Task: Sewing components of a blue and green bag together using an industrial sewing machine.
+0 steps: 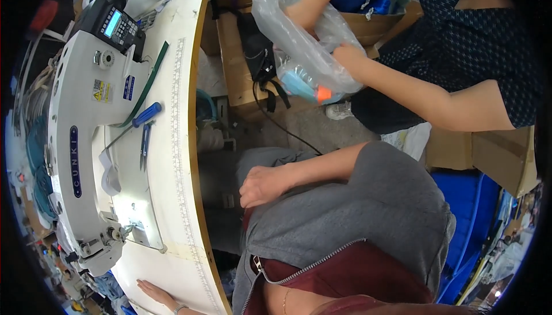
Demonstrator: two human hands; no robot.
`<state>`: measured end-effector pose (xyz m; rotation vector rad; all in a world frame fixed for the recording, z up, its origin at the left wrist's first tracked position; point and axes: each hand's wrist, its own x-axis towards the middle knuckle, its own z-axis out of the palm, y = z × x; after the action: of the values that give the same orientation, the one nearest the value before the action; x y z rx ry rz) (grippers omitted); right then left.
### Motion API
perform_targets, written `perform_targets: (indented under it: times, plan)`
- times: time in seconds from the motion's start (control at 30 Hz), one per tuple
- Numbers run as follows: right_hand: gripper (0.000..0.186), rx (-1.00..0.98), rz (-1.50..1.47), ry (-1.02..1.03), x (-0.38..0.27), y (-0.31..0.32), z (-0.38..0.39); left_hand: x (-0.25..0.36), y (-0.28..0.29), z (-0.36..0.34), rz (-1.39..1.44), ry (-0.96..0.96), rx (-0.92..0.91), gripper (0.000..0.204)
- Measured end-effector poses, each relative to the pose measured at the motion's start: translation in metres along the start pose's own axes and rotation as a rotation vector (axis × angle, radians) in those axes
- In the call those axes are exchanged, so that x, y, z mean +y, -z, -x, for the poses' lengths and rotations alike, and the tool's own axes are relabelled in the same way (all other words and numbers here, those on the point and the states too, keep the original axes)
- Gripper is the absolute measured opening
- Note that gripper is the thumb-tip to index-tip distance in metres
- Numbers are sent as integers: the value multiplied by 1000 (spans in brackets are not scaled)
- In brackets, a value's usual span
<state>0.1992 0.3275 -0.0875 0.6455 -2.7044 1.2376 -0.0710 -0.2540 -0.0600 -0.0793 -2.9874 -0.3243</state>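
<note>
My left hand (154,291) lies flat on the white sewing table (167,272), fingers stretched out and empty, below the needle area of a white industrial sewing machine (73,125). Curled into a loose fist, my right hand (264,186) rests on my lap beside the table edge, with a bit of maroon cloth just under it. A blue-handled screwdriver (150,112), blue thread snips (145,145) and a dark green strip (152,76) lie on the table. A pale strip of material (109,174) curls by the machine arm.
Across from me, another person (454,62) reaches with both hands into a clear plastic bag (287,4) holding light-blue and orange items. Cardboard boxes (233,56), a black bag (261,56) and a cable lie beside the table. A blue bin (468,217) stands behind me.
</note>
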Motion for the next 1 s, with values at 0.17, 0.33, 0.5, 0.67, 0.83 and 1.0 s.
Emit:
perform_targets:
  times: [0.17, 0.33, 0.5, 0.67, 0.83, 1.0]
  plan:
    - [17, 2, -18, 26, 1, -4, -3, 6, 1, 2, 10, 7, 17, 56]
    - [17, -46, -26, -5, -3, -5, -7, 18, 4, 7, 26, 15, 17, 57]
    - [17, -91, 23, -6, -6, -4, -8, 14, 2, 9, 3, -1, 35, 57]
    - [23, -31, 60, -46, -15, 12, 3, 20, 0, 11, 21, -4, 40, 57]
    - [26, -1, 201, -144, -18, 49, 23, 13, -2, 7, -21, -6, 29, 56]
    - [18, 125, 348, -264, -25, 70, 42, 7, -8, 6, -50, -14, 58, 55]
